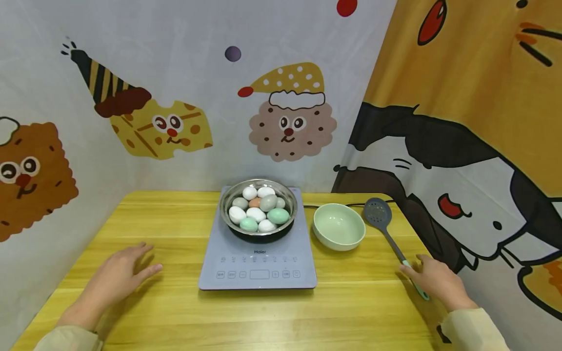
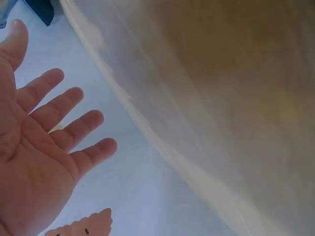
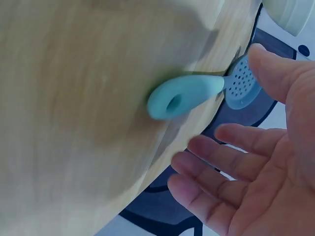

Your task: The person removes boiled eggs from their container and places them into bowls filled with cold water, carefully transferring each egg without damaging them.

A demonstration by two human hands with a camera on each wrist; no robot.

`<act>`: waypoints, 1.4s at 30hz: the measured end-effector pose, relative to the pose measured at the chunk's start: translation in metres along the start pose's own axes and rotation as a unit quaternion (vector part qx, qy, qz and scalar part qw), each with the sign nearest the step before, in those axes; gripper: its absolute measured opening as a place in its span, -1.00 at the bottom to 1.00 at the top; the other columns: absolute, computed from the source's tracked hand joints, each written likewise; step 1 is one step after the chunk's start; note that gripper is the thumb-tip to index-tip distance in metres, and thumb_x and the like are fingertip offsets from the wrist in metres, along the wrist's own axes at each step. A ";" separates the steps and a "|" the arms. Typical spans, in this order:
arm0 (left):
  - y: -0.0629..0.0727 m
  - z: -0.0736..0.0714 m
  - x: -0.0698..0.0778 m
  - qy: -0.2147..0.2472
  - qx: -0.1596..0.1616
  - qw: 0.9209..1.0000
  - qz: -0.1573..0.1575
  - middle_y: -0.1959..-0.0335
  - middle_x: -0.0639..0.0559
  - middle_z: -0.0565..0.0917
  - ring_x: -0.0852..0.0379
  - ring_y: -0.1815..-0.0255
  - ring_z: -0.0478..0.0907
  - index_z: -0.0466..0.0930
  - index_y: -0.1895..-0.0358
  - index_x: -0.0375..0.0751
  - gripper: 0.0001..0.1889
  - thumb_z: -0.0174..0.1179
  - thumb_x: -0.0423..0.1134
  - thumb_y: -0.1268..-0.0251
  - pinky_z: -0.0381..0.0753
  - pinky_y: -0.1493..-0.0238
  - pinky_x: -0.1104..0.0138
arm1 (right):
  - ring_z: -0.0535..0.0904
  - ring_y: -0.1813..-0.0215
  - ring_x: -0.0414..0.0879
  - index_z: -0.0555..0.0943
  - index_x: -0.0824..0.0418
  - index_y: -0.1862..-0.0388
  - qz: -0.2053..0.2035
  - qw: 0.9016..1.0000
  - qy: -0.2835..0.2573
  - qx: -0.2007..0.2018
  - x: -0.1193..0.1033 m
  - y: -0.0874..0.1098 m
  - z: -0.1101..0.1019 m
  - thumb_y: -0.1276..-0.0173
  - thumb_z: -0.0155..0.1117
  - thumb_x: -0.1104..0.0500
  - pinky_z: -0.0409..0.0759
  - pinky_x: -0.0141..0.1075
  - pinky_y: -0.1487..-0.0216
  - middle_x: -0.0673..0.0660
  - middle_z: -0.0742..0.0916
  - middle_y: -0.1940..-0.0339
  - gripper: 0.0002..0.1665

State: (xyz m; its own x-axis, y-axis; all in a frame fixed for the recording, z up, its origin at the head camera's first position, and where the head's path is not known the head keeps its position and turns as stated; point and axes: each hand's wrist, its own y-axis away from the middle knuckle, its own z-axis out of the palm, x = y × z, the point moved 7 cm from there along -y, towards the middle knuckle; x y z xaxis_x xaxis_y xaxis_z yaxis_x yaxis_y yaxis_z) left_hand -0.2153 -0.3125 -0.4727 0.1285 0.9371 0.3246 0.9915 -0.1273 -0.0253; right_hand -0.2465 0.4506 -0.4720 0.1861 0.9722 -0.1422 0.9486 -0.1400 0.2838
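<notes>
My left hand (image 1: 118, 275) hovers over the table's left side, fingers spread and holding nothing. On the right, my right hand (image 1: 441, 282) is over the green handle of a slotted skimmer (image 1: 377, 213). In the right wrist view, the fingers are apart from the handle (image 3: 187, 93), the thumb on one side and the other fingers on the other. The skimmer's grey perforated head points away from me. Beside it stands a pale green bowl (image 1: 338, 229). A steel pan (image 1: 291, 204) filled with white, green, grey and brown eggs (image 1: 256, 214) sits on an induction cooker (image 1: 259, 265).
The wooden table (image 1: 162, 312) meets a fabric backdrop (image 1: 184, 175) with cartoon prints at the back and both sides. A black cord (image 1: 311, 206) runs behind the bowl towards the right edge.
</notes>
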 end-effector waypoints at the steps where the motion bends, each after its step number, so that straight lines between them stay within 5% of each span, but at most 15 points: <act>1: 0.000 0.000 0.001 0.004 0.000 1.000 0.000 -0.46 -0.60 0.46 -0.67 -0.37 0.45 0.47 -0.48 -0.42 -0.10 0.23 0.36 -0.48 0.46 -0.27 -0.53 | 0.62 -0.19 0.57 0.37 0.63 -0.46 0.003 1.000 0.000 -0.002 0.002 0.001 0.000 -0.33 0.15 -0.69 0.70 0.33 0.03 0.67 0.58 -0.33 0.42; 9: 0.002 0.002 0.014 0.030 -0.008 1.000 -0.001 -0.40 -0.52 0.57 -0.59 -0.33 0.54 0.52 -0.45 -0.38 -0.19 0.25 0.29 -0.50 0.58 -0.22 -0.44 | 0.69 0.15 0.11 0.60 0.49 -0.13 0.031 0.998 -0.025 -0.057 0.016 0.005 0.010 -0.16 0.44 -0.61 0.69 0.06 0.18 0.35 0.77 0.07 0.19; 19: 0.005 0.000 0.048 0.059 0.007 0.998 0.028 -0.35 -0.41 0.65 -0.49 -0.31 0.61 0.56 -0.43 -0.32 -0.31 0.32 0.17 -0.51 0.64 -0.21 -0.37 | 0.52 0.34 -0.02 0.60 0.26 0.24 0.019 0.998 -0.038 -0.039 0.013 0.002 0.007 -0.44 0.42 -0.09 0.47 -0.20 0.35 0.13 0.62 0.41 -0.59; 22: 0.007 0.000 0.059 0.054 0.032 0.997 0.048 -0.32 -0.37 0.69 -0.46 -0.30 0.63 0.61 -0.38 -0.29 -0.37 0.37 0.11 -0.47 0.64 -0.25 -0.35 | 0.57 0.35 -0.04 0.57 0.41 0.10 0.009 0.996 -0.089 -0.026 0.016 0.003 0.001 -0.47 0.33 0.01 0.50 -0.22 0.38 0.11 0.67 0.41 -0.57; 26: 0.010 0.003 0.074 0.052 0.058 0.994 0.073 -0.27 -0.32 0.73 -0.42 -0.27 0.67 0.65 -0.34 -0.26 -0.42 0.43 0.04 -0.43 0.66 -0.27 -0.32 | 0.67 0.27 -0.05 0.33 0.64 -0.33 0.006 0.975 -0.219 -0.042 0.026 0.011 -0.007 -0.62 0.22 -0.05 0.62 -0.23 0.35 0.17 0.78 0.21 -0.23; 30: 0.012 0.006 0.089 0.054 0.072 0.992 0.090 -0.26 -0.31 0.74 -0.39 -0.26 0.68 0.67 -0.32 -0.25 -0.45 0.45 0.00 -0.41 0.66 -0.30 -0.29 | 0.68 0.13 -0.12 0.10 0.55 -0.61 0.009 0.941 -0.335 -0.043 0.041 0.024 -0.016 -0.69 0.11 -0.25 0.74 -0.25 0.19 0.06 0.77 -0.03 0.01; 32: 0.012 0.006 0.094 0.055 0.069 0.992 0.092 -0.28 -0.30 0.74 -0.39 -0.27 0.68 0.67 -0.32 -0.24 -0.45 0.44 0.00 -0.41 0.66 -0.31 -0.29 | 0.67 0.12 -0.19 0.16 0.36 -0.62 -0.015 0.909 -0.417 -0.012 0.043 0.028 -0.019 -0.72 0.11 -0.17 0.76 -0.31 0.14 -0.07 0.77 -0.02 -0.17; 34: 0.011 0.007 0.098 0.057 0.065 0.992 0.089 -0.29 -0.29 0.73 -0.38 -0.29 0.67 0.67 -0.33 -0.23 -0.45 0.44 0.00 -0.41 0.65 -0.32 -0.30 | 0.66 0.17 -0.25 0.27 0.18 -0.57 -0.056 0.852 -0.520 0.035 0.037 0.028 -0.024 -0.73 0.15 0.03 0.74 -0.39 0.17 -0.19 0.76 0.10 -0.41; 36: 0.009 0.006 0.100 0.059 0.062 0.993 0.086 -0.31 -0.28 0.72 -0.38 -0.30 0.66 0.66 -0.34 -0.23 -0.45 0.44 0.00 -0.41 0.64 -0.33 -0.30 | 0.65 0.23 -0.26 0.41 0.06 -0.41 -0.089 0.783 -0.608 0.097 0.027 0.026 -0.029 -0.68 0.21 0.20 0.72 -0.43 0.24 -0.20 0.76 0.18 -0.58; 38: 0.008 0.008 0.101 0.061 0.059 0.993 0.083 -0.32 -0.28 0.71 -0.38 -0.31 0.65 0.66 -0.34 -0.22 -0.44 0.45 0.00 -0.41 0.63 -0.33 -0.31 | 0.63 0.29 -0.26 0.53 0.00 -0.26 -0.080 0.726 -0.665 0.158 0.018 0.021 -0.031 -0.61 0.31 0.20 0.70 -0.46 0.29 -0.15 0.75 0.27 -0.66; 40: 0.007 0.010 0.103 0.064 0.056 0.993 0.083 -0.32 -0.28 0.71 -0.38 -0.32 0.65 0.66 -0.34 -0.22 -0.44 0.45 0.01 -0.40 0.63 -0.34 -0.30 | 0.61 0.34 -0.25 0.61 0.03 -0.18 -0.039 0.688 -0.690 0.220 0.011 0.016 -0.030 -0.53 0.42 0.13 0.69 -0.47 0.33 -0.10 0.71 0.35 -0.69; 42: 0.005 0.013 0.106 0.064 0.052 0.993 0.086 -0.33 -0.28 0.71 -0.38 -0.32 0.65 0.66 -0.35 -0.21 -0.43 0.46 0.02 -0.39 0.64 -0.34 -0.29 | 0.58 0.38 -0.23 0.63 0.07 -0.10 0.029 0.675 -0.691 0.259 0.008 0.012 -0.025 -0.48 0.47 -0.03 0.66 -0.48 0.37 -0.09 0.67 0.41 -0.65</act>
State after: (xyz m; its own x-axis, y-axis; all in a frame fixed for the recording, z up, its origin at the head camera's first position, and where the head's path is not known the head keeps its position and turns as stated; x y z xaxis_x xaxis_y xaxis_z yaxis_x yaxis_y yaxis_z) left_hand -0.1961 -0.2091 -0.4508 0.2998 0.8549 0.4235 0.9524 -0.2420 -0.1856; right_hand -0.2399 0.4610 -0.4457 -0.0518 -0.0898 -0.9946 0.8255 -0.5643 0.0079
